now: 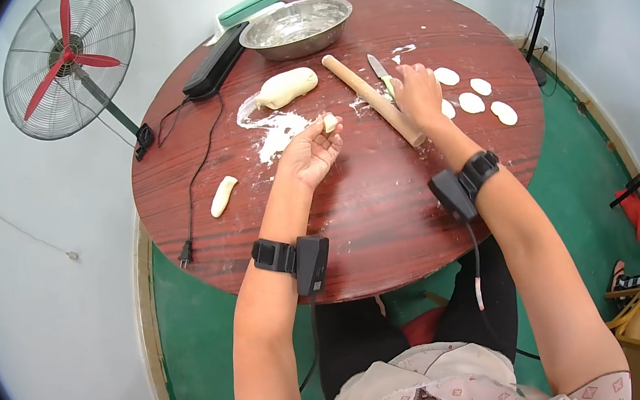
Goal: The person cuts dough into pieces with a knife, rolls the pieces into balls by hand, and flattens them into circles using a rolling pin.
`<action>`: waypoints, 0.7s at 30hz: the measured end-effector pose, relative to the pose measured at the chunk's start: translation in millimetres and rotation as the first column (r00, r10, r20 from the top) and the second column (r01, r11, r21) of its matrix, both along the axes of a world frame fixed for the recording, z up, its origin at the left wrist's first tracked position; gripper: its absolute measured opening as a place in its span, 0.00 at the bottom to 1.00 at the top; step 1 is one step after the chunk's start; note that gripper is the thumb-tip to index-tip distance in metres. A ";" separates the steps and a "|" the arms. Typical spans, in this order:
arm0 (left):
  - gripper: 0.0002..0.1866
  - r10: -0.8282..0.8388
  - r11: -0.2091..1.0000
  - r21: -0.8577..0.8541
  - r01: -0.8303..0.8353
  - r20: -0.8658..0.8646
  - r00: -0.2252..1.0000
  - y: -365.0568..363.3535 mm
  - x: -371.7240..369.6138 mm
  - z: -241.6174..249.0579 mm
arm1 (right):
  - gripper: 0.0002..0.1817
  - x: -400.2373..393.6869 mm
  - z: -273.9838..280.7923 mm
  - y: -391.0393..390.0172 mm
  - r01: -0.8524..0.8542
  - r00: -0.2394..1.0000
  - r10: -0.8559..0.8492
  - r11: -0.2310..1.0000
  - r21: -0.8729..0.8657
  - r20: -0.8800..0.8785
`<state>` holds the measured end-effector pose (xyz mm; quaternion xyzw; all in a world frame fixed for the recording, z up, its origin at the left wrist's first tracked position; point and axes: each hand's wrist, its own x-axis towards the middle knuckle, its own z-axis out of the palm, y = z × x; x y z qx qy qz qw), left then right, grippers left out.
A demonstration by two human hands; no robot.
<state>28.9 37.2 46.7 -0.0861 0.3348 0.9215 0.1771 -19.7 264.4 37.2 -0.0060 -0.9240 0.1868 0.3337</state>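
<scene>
My left hand (312,154) is over the middle of the table, palm up, with a small piece of dough (330,122) pinched between thumb and fingers. My right hand (418,94) is low over the table, its knuckles up and fingertips mostly hidden. Right beside those fingers lies a knife (377,66) with a pale green handle, its blade pointing away from me. A wooden rolling pin (371,99) slants between my hands, its near end close to my right wrist. Flattened dough rounds (472,102) lie to the right of that hand, one partly covered by it.
White flour (278,134) is spread near a large dough lump (288,87) on plastic. A short dough strip (224,196) lies at the left. Toward the back are a metal basin (298,29) and a black case (216,61); a black cord (205,167) crosses the table's left side.
</scene>
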 end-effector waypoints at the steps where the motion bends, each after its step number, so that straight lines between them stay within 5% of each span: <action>1: 0.09 -0.012 1.000 -0.007 0.012 0.003 1.000 1.0 0.7 -2.7 | 0.18 5.7 8.1 -8.6 -0.055 0.990 0.053 0.998 -0.012 -0.131; 4: 0.09 -0.023 1.000 -0.007 0.023 -0.012 1.000 6.9 1.2 -8.1 | 0.23 49.1 30.1 -49.3 -0.575 0.810 0.569 0.725 -0.380 -0.140; 5: 0.09 -0.019 1.000 -0.004 0.018 -0.024 1.000 7.7 1.2 -10.4 | 0.25 51.7 21.3 -59.9 -0.656 0.754 0.620 0.731 -0.191 -0.218; 8: 0.06 -0.170 0.957 0.213 0.197 -0.137 0.976 -5.8 -14.2 -32.7 | 0.23 55.6 3.5 -80.2 -0.653 0.757 0.650 0.754 -0.066 -0.065; 9: 0.05 -0.053 0.997 0.060 0.056 -0.047 0.998 0.5 -2.3 -20.0 | 0.22 53.0 0.9 -82.0 -0.657 0.754 0.654 0.751 -0.070 -0.063; 14: 0.09 -0.119 0.992 -0.050 0.113 -0.127 0.985 9.1 9.8 -10.9 | 0.22 52.5 -6.2 -71.4 -0.645 0.764 0.639 0.749 -0.152 -0.094; 15: 0.11 -0.121 0.989 -0.101 0.107 -0.149 0.981 11.5 9.0 -13.5 | 0.21 50.3 -6.2 -72.5 -0.644 0.748 0.616 0.764 -0.045 -0.244; 18: 0.14 -0.167 0.965 -0.227 0.129 -0.156 0.973 14.5 6.4 -16.0 | 0.18 53.7 0.1 -62.8 -0.623 0.659 0.750 0.585 -0.520 0.056; 21: 0.15 -0.252 0.940 -0.278 0.199 -0.170 0.953 10.0 7.4 -12.7 | 0.15 50.9 -2.3 -53.0 -0.618 0.549 0.835 0.440 -0.651 0.043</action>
